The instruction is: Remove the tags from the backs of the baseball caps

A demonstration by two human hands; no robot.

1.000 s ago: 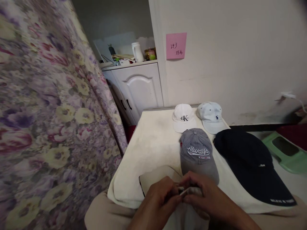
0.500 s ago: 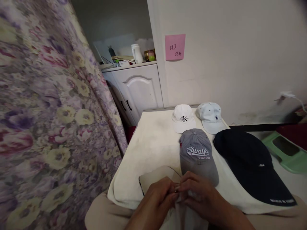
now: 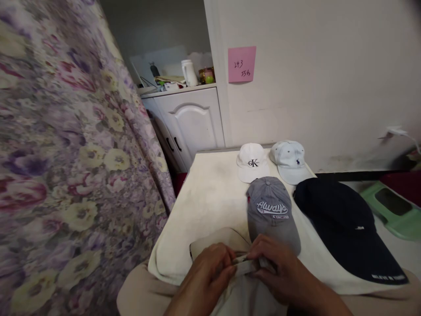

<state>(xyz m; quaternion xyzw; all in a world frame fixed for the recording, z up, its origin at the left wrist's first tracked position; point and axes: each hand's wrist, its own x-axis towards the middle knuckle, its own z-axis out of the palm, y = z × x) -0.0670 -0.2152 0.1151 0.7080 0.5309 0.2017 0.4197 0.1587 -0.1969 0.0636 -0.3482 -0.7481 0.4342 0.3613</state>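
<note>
A beige cap (image 3: 220, 238) lies at the near edge of the cloth-covered table, partly hidden under my hands. Its pale strap (image 3: 242, 260) stretches between my fingers. My left hand (image 3: 210, 272) pinches the strap's left end, while my right hand (image 3: 278, 267) grips it on the right with thumb and fingertips. Just beyond my right hand sits a grey cap (image 3: 269, 219) with "Always" lettering. To its right is a large dark navy cap (image 3: 338, 215), brim toward me. At the back stand a white cap (image 3: 251, 153) with "CK" and a light blue cap (image 3: 287, 156).
A cream cloth (image 3: 204, 193) covers the table. On the left hangs a floral curtain (image 3: 82, 153). Behind are a white cabinet (image 3: 194, 118) bearing a white jug (image 3: 189, 73) and a wall with a pink note (image 3: 241, 64). A green stool (image 3: 391, 213) stands at right.
My hands have moved slightly apart, and more of the pale strap now shows between them. The other caps have stayed in place.
</note>
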